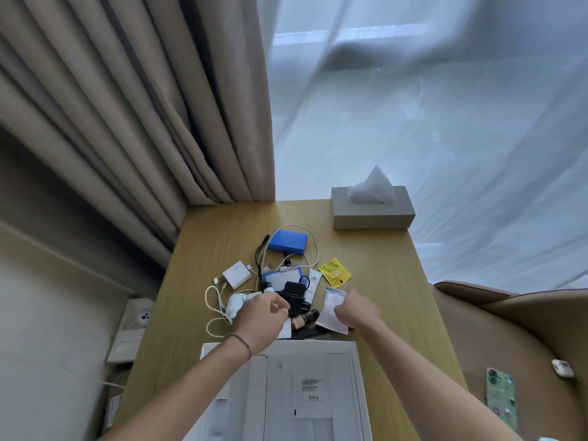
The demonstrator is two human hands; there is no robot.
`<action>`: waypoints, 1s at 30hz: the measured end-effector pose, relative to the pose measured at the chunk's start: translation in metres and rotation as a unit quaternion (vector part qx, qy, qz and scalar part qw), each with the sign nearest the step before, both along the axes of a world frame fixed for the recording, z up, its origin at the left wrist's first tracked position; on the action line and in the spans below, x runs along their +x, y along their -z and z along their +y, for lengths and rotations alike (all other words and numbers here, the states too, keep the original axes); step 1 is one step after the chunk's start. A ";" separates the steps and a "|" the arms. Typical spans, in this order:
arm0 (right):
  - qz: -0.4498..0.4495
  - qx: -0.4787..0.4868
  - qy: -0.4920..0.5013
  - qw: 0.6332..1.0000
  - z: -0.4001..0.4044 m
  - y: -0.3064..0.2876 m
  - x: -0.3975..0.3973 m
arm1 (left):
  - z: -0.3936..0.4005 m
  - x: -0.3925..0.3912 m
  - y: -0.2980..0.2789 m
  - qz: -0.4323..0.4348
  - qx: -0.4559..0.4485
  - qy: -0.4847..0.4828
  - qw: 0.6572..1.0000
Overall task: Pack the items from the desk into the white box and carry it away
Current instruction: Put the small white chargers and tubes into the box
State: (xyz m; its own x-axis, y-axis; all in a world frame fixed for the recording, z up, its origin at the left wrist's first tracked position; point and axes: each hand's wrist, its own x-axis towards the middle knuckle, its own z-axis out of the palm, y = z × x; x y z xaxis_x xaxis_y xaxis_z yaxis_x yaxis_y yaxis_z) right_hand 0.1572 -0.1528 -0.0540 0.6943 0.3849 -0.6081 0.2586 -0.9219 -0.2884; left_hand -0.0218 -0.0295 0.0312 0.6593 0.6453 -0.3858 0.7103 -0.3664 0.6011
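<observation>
We look down on a wooden desk (375, 268) set against a beige curtain (152, 106) and a sheer white one (445, 106). At the near edge we see the white box (286, 396), open-topped, with a printed paper sheet (310, 393) lying inside it. Beyond the box lies a heap of small things: a blue case (289, 240), a white charger (236, 274), a white cable (216, 308) looped at the left, a yellow packet (334, 271), a white tube (312, 286), a black adapter (294, 296) and a brown bottle (305, 318) on its side.

Our left hand (262, 313) hovers over the heap with fingers curled inward, thumb and fingertips close together; we cannot tell whether they pinch anything. Our right hand (354, 310) is blurred; its fingers bend over a white pouch (332, 310) at the right of the heap, and we cannot tell how firmly it holds it.

At the far right corner stands a grey tissue box (372, 208). On the brown chair (515, 329) to the right lies a green phone (502, 396).
</observation>
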 end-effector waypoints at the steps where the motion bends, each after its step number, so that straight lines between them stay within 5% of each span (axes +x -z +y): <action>1: -0.003 -0.009 0.010 1.000 0.003 0.006 0.002 | 0.005 -0.001 0.003 0.008 -0.001 -0.008 1.000; 6: -0.038 -0.033 0.019 0.999 0.017 0.031 0.005 | 0.025 -0.009 0.016 0.047 0.005 -0.032 0.998; 18: -0.009 0.091 0.097 0.991 0.018 0.023 0.011 | 0.055 -0.014 0.050 0.109 -0.002 -0.016 0.994; 23: 0.073 0.197 0.137 0.968 0.016 0.015 0.012 | 0.069 -0.010 0.068 0.167 0.025 0.140 0.976; 30: 0.191 0.315 0.208 0.906 0.016 -0.016 0.007 | 0.081 0.001 0.070 0.204 0.211 0.414 0.862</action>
State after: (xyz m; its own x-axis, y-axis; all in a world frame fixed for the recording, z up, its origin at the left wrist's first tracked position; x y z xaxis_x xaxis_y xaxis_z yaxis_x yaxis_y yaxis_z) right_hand 0.1637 -0.1368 -0.0380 0.6436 0.4934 -0.5851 -0.3032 -0.5375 -0.7869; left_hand -0.0203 0.0518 -0.0388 0.8262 0.1584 -0.5406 0.2217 -0.9736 0.0536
